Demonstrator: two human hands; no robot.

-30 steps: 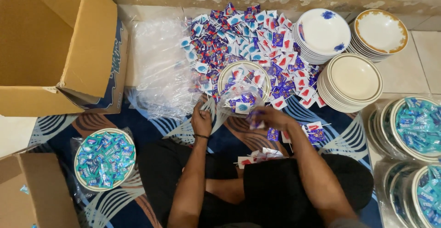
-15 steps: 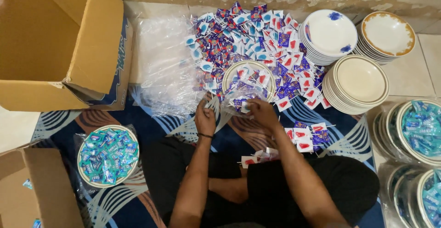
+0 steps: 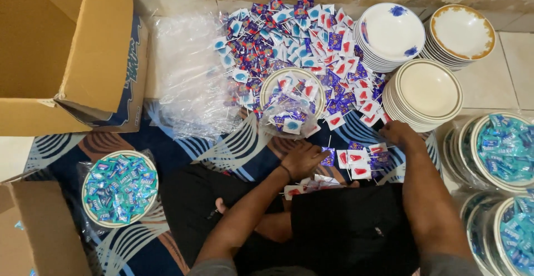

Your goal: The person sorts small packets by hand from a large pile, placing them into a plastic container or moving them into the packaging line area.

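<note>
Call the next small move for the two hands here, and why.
Probably the right hand picks up a few red-and-white sachets from the mat and drops them into the bagged plate. It looks only partly filled, loose sachets lie beside both hands, and the left hand rests near the plate.

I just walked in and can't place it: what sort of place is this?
Probably a home or small workshop floor used for packing. A person sits on a patterned mat among stacked plates, a heap of small sweet packets, an open cardboard box, and wrapped plates of packets.
</note>
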